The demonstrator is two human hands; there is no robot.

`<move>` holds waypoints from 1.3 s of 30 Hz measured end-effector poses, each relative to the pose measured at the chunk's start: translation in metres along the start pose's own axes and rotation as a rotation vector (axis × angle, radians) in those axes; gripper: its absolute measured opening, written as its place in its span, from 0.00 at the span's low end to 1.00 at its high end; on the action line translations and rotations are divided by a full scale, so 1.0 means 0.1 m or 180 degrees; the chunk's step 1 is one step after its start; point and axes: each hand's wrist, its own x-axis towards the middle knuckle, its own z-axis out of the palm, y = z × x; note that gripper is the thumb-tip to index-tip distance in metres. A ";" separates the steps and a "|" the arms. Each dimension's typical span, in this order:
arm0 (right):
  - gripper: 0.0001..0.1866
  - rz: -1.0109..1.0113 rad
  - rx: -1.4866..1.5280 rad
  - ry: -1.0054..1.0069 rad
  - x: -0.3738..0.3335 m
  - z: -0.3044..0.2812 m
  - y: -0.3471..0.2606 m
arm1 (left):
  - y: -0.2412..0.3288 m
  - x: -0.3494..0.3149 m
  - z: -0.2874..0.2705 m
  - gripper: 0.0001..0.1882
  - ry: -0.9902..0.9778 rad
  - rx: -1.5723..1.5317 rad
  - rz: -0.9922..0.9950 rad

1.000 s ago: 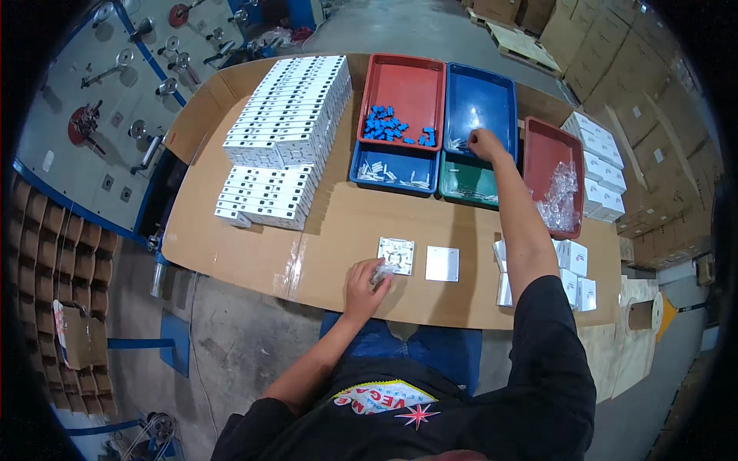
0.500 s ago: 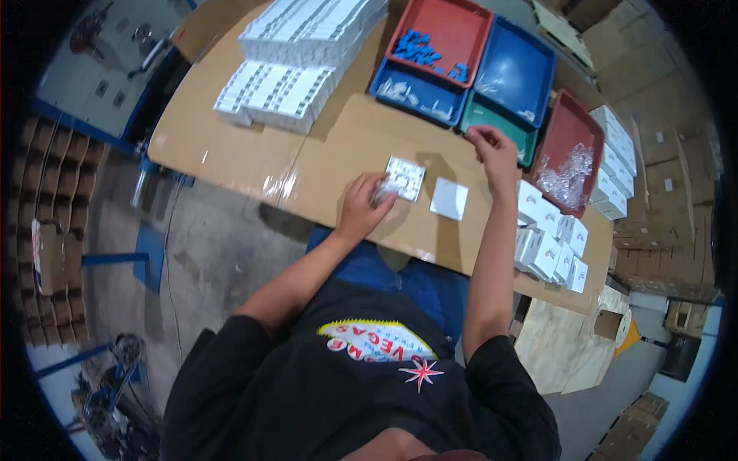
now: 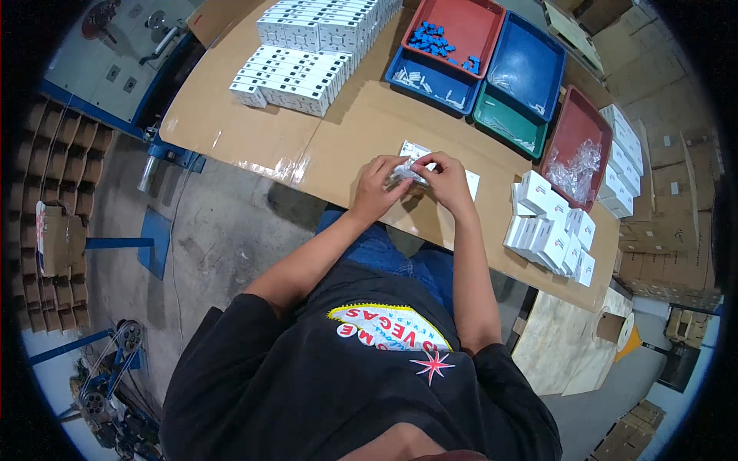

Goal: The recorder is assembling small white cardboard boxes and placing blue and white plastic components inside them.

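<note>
My left hand (image 3: 377, 189) and right hand (image 3: 444, 181) meet over the table's near side, fingertips almost touching. The left fingers pinch a small clear plastic bag (image 3: 405, 170); its contents are too small to make out. My right thumb and fingers are pinched together at the bag's edge, and what they hold is hidden. Just beyond the fingertips lies a white printed panel (image 3: 416, 149), partly covered by the hands. A flat white card (image 3: 473, 183) lies right of it, partly behind my right hand.
White boxes (image 3: 296, 81) are stacked back left. Trays stand at the far side: a red tray (image 3: 469, 27) with blue pieces, blue trays (image 3: 530, 58), a green tray (image 3: 500, 127), and a red tray (image 3: 592, 115) with clear bags. Small white boxes (image 3: 550, 230) are piled at right.
My right hand has come from the green tray, left and nearer, to meet the left hand. The left hand has stayed by the printed panel, still holding the clear bag.
</note>
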 end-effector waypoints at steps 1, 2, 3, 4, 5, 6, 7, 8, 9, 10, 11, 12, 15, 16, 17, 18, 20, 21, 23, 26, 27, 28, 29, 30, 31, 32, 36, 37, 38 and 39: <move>0.09 -0.0018 -0.0046 -0.0003 -0.02 0.02 -0.04 | 0.00 0.00 0.00 0.22 -0.0002 -0.0027 -0.0016; 0.09 -0.0034 -0.0091 -0.0007 -0.04 0.05 -0.06 | 0.00 0.00 0.00 0.22 -0.0005 -0.0054 -0.0034; 0.09 -0.0030 -0.0093 -0.0007 -0.05 0.09 -0.07 | 0.00 -0.01 -0.01 0.22 -0.0006 -0.0057 -0.0036; 0.10 -0.0073 0.0056 -0.0005 -0.06 0.12 -0.07 | 0.00 0.00 -0.01 0.22 -0.0014 -0.0061 -0.0057; 0.10 -0.0113 0.0205 -0.0003 -0.06 0.14 -0.07 | -0.01 0.00 -0.02 0.22 -0.0022 -0.0066 -0.0080; 0.10 -0.0106 0.0203 -0.0001 -0.06 0.15 -0.04 | -0.01 0.00 -0.02 0.22 -0.0026 -0.0071 -0.0083; 0.11 -0.0239 0.0119 0.0030 -0.04 0.15 0.00 | -0.02 0.00 -0.01 0.22 -0.0016 -0.0101 -0.0088; 0.11 -0.0369 0.0035 0.0061 -0.02 0.16 0.04 | -0.02 0.01 0.00 0.22 -0.0007 -0.0132 -0.0094; 0.11 -0.0360 0.0027 0.0061 -0.02 0.17 0.08 | -0.03 0.00 0.00 0.22 -0.0008 -0.0142 -0.0100; 0.12 -0.0440 0.0026 0.0104 -0.01 0.17 0.08 | -0.03 0.01 0.01 0.23 0.0023 -0.0156 -0.0100; 0.12 -0.0520 0.0025 0.0147 0.00 0.16 0.09 | -0.03 0.03 0.01 0.23 0.0054 -0.0172 -0.0099; 0.12 -0.0534 0.0021 0.0164 0.01 0.14 0.10 | -0.03 0.03 0.01 0.23 0.0055 -0.0176 -0.0077; 0.12 -0.0210 0.0338 0.0190 0.05 0.07 0.13 | -0.06 0.04 0.02 0.22 0.0085 -0.0361 -0.0369; 0.12 -0.0082 0.0352 0.0185 0.07 0.03 0.17 | -0.06 0.05 0.02 0.22 0.0140 -0.0403 -0.0540; 0.12 0.0042 0.0368 0.0181 0.09 -0.02 0.20 | -0.06 0.06 0.01 0.22 0.0195 -0.0442 -0.0709; 0.12 0.0028 0.0363 0.0195 0.10 -0.07 0.24 | -0.06 0.06 0.01 0.22 0.0198 -0.0448 -0.0689; 0.12 0.0445 0.0177 0.0180 0.14 -0.17 0.27 | -0.07 0.06 0.02 0.21 0.0192 -0.0442 -0.0911; 0.12 0.0432 0.0177 0.0197 0.20 -0.22 0.31 | -0.08 0.07 0.03 0.22 0.0183 -0.0431 -0.0956; 0.13 0.0157 0.0185 0.0468 0.32 -0.27 0.35 | -0.08 0.05 0.04 0.22 0.0201 -0.0442 -0.0933; 0.13 -0.0431 -0.0133 0.0761 0.65 -0.42 0.25 | -0.04 0.06 0.04 0.22 0.0175 -0.0423 -0.0934; 0.12 -0.0321 -0.0512 0.0806 0.80 -0.47 0.24 | -0.03 0.08 0.03 0.21 0.0151 -0.0418 -0.0942; 0.12 -0.0318 -0.0501 0.0800 0.94 -0.49 0.11 | -0.03 0.08 0.01 0.21 0.0143 -0.0398 -0.0963; 0.12 -0.0188 -0.0723 0.0820 1.06 -0.50 -0.12 | -0.04 0.07 -0.01 0.22 0.0094 -0.0410 -0.1050; 0.12 -0.0052 -0.0956 0.0863 1.18 -0.53 -0.24 | -0.04 0.08 0.00 0.22 0.0083 -0.0412 -0.1049; 0.12 -0.0047 -0.0946 0.0864 1.36 -0.54 -0.21 | -0.05 0.07 0.01 0.22 0.0095 -0.0385 -0.1040; 0.12 -0.0180 -0.1135 0.0857 1.55 -0.55 -0.16 | -0.06 0.08 0.03 0.22 0.0109 -0.0365 -0.1023; 0.13 -0.0748 -0.1913 0.0781 2.08 -0.48 -0.01 | -0.03 0.11 0.02 0.22 0.0090 -0.0234 -0.0978; 0.15 -0.0607 -0.1966 0.0634 2.18 -0.44 0.00 | -0.03 0.10 0.01 0.22 0.0108 -0.0276 -0.1031; 0.15 -0.0615 -0.1956 0.0614 2.25 -0.41 0.02 | -0.03 0.10 0.01 0.22 0.0118 -0.0261 -0.1045; 0.15 -0.0532 -0.2031 0.0511 2.31 -0.37 0.05 | -0.02 0.11 0.00 0.23 0.0089 -0.0244 -0.1051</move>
